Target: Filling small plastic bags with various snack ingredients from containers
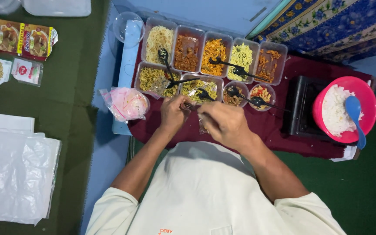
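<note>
— Clear plastic, small bag [202, 124], pinched between both hands just above the maroon cloth [279, 126] on the tabletop, right in front of the food trays.

— Which hand does what?

— Left hand [173, 114] is closed round the bag's top w/ a small metal thing at the fingertips, can't tell what it is. Right hand [224, 123] is curled, fingers gripping the bag from the other side. Hands nearly touch.

— What's just beyond?

— Two rows of clear tubs [214, 54] w/ noodles, shredded yellow stuff, fried bits. Black spoons [236, 68] lie in several. Two small round cups [262, 93] at the right end of the near row.

— And further out?

— Pink bowl of white rice [364, 98] w/ a blue spoon [354, 111], well to the person's right, on a black stand [301, 109]. To the left, a bag of pink crackers [126, 103] beside the trays. Far left on green floor covering [75, 78]: seasoning packets [16, 38] and a stack of clear plastic sheets [16, 174].
</note>
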